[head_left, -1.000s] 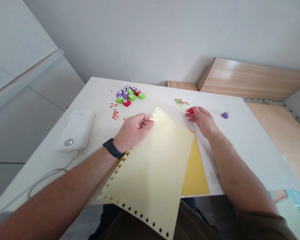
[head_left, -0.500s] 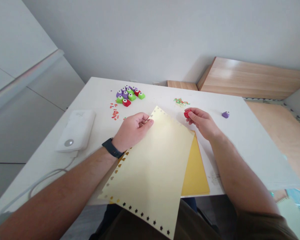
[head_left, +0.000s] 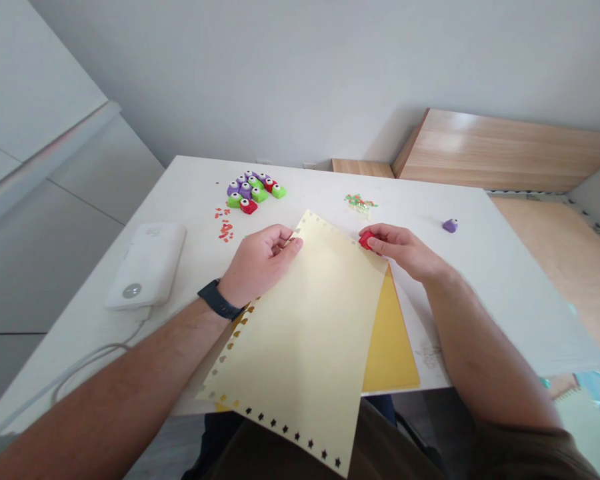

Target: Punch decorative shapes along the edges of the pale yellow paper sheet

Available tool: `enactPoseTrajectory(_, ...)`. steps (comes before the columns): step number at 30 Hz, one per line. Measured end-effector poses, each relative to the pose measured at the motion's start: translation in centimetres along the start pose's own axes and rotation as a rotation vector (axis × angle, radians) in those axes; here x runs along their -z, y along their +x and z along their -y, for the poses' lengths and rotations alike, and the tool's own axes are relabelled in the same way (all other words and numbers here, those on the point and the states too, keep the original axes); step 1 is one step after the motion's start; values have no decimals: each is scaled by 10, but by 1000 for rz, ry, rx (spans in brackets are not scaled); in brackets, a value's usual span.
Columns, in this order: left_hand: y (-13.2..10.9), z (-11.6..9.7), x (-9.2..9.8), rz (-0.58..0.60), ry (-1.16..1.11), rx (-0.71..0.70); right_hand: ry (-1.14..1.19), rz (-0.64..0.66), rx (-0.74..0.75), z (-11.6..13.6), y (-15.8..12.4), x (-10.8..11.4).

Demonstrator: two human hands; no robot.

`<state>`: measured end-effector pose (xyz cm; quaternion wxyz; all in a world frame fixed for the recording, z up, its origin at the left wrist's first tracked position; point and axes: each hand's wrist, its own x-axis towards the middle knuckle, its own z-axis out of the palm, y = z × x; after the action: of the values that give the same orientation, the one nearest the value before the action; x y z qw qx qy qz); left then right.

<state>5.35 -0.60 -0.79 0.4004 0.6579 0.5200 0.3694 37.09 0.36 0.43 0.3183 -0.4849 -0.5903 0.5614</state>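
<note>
A pale yellow sheet of paper (head_left: pixel 305 320) is pinched at its upper left edge by my left hand (head_left: pixel 265 259). Heart-shaped holes run along its left side and star-shaped holes along its near edge; smaller holes line the far edge. My right hand (head_left: pixel 405 250) is closed on a small red craft punch (head_left: pixel 366 240), which sits at the sheet's far right edge. Whether the edge lies inside the punch's slot, I cannot tell. Beneath the sheet lies a darker yellow sheet or pad (head_left: pixel 393 347), partly covered.
Several purple, green and red punches with eyes (head_left: pixel 253 190) cluster at the back left, near red paper bits (head_left: pixel 225 230). Green and orange bits (head_left: pixel 361 202) lie further right. A purple punch (head_left: pixel 450 225) stands alone at right. A white power bank (head_left: pixel 147 267) with a cable (head_left: pixel 95 353) is at left.
My right hand has brought the red punch left and down, from just off the paper to its far right edge. My left hand keeps its grip on the sheet.
</note>
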Motion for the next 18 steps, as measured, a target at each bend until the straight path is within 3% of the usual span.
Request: enactPoseTrajectory(18, 1, -5, 1, -33, -40, -2, -62, 46, 28, 0, -1, 6)
